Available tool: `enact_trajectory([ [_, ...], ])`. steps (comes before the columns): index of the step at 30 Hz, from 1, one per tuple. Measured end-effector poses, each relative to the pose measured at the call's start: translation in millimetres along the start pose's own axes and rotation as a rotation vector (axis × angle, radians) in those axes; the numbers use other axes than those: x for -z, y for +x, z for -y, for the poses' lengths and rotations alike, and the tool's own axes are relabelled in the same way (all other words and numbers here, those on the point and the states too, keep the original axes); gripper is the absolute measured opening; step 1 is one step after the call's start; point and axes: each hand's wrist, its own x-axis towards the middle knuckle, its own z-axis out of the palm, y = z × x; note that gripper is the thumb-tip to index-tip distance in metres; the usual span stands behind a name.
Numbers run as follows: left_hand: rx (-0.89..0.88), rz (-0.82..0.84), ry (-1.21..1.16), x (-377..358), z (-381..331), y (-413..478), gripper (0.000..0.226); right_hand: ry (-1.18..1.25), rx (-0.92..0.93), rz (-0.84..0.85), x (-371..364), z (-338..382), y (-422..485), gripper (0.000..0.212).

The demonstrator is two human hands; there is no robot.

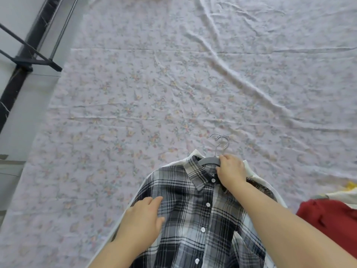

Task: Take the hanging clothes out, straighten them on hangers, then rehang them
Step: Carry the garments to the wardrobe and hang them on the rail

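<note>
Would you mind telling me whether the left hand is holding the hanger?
No, the left hand lies flat on the plaid shirt, while the right hand grips the hanger.

2 bare forearms reach in from the bottom edge. The left hand (143, 217), lower centre, lies palm down, fingers straight and together. The right hand (230, 172), higher, curls its fingers around a grey plastic hanger (209, 161).

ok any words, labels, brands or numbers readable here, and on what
None can be read. The plaid shirt shows no tag or print, the grey hanger no marking, the floral sheet only a flower pattern, the red garment no lettering.
</note>
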Motion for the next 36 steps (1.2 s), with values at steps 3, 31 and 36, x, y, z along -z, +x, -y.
enact_trajectory([
  [3, 0.006, -0.006, -0.01, -1.8, 2.4, -2.4, 0.054, 0.041, -0.022, -0.097, 0.8, -1.6, -5.6, 0.022],
  [31, -0.131, -1.036, -0.521, -16.7, 106.9, -387.1, 0.022, 0.292, 0.75, -0.259, 121.1, 221.9, -492.7, 0.024],
  [36, 0.066, -1.19, -0.627, -66.4, 163.4, -505.4, 0.016, 0.253, 0.96, -0.214, 98.3, 298.3, -579.0, 0.031],
])
